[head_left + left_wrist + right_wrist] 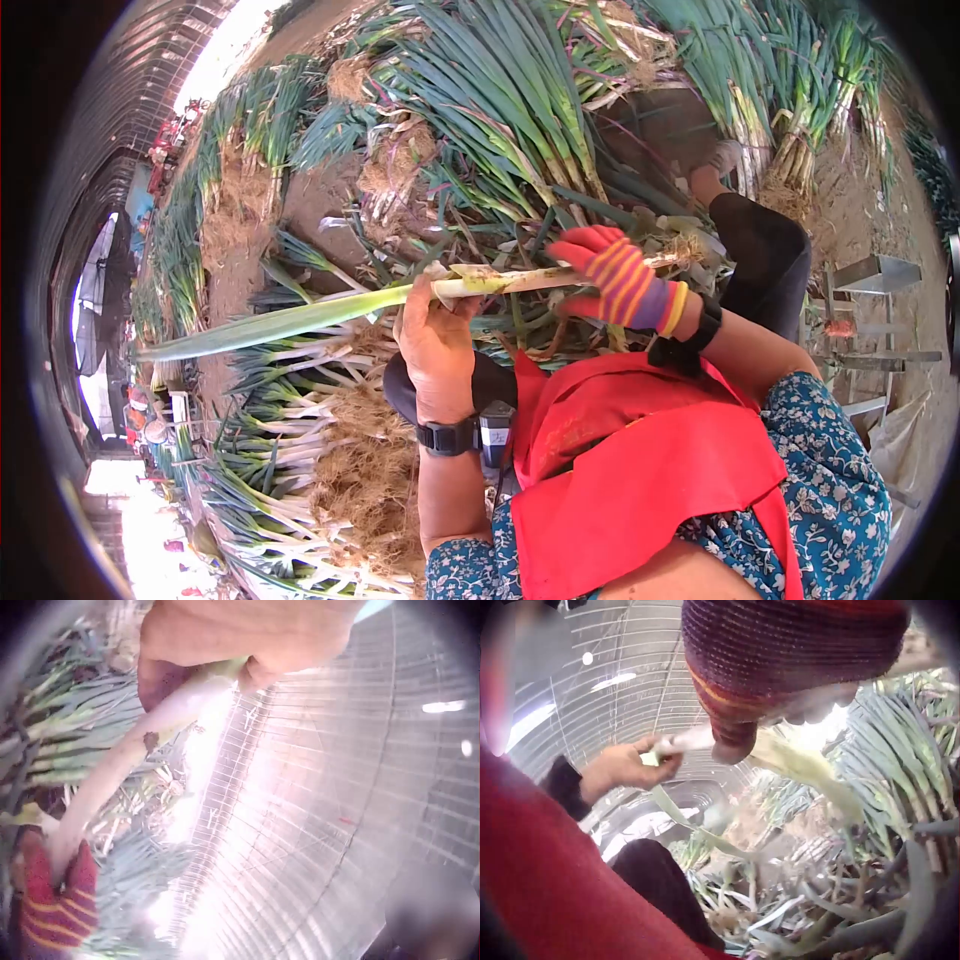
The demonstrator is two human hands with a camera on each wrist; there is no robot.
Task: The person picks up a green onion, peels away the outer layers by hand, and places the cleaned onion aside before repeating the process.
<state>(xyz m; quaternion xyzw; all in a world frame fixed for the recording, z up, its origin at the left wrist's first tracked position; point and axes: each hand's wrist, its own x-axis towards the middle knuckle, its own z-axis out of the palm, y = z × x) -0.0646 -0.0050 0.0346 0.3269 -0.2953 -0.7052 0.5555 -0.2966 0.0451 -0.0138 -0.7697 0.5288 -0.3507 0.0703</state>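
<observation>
A long green onion [340, 308] lies across the front of the body, its green leaf end toward the left and its roots [682, 250] toward the right. My bare left hand [436, 345] grips it around the middle of the stalk. In a striped knit glove, my right hand [625, 282] holds the pale stalk nearer the roots, thumb and fingers on either side of it in the left wrist view. A blurred, pale outer leaf [806, 766] hangs beside the gloved hand in the right wrist view. Brown marks show on the stalk [112, 765].
Rooted green onions [370, 470] are piled beside the left knee. Tied-looking bundles [500, 100] lie ahead, more [800, 90] at the far right. Loose leaves and scraps [840, 900] litter the ground by the feet. A metal frame [875, 275] stands at the right.
</observation>
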